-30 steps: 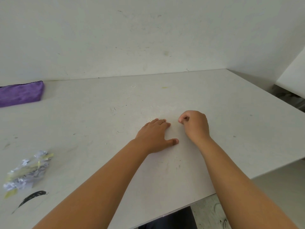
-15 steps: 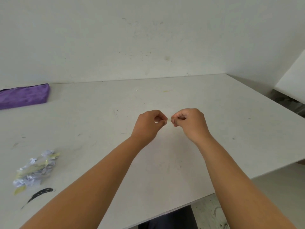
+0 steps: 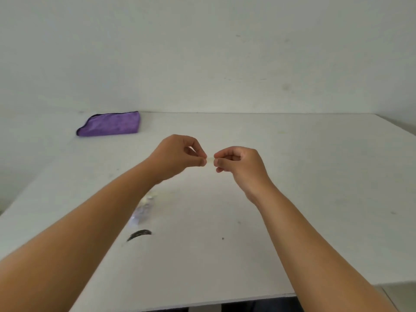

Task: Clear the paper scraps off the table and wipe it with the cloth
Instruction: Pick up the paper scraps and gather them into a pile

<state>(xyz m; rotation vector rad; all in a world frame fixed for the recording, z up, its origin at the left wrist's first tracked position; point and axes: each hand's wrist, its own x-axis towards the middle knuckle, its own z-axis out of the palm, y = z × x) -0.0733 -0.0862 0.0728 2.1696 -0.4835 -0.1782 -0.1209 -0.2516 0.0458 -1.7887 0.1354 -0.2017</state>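
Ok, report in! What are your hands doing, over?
Left hand and right hand raised, both pinching one small paper scrap. Crumpled scrap pile on table, partly behind left forearm. Purple cloth untouched. Nothing blocking.

Soft, even, bright light; shadows under the arms are faint on the white tabletop [image 3: 315,176]. No glare. Slight motion blur smears the paper scraps [image 3: 144,210]. Wide-angle bending at the edges.

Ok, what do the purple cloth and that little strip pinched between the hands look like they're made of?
Purple cloth: soft, plush fabric, probably microfibre; fuzzy matte nap, dark stitched edge, folded. Strip: thin, pale, slightly see-through, so paper or perhaps tape; too small to tell. The left hand and right hand each pinch one end.
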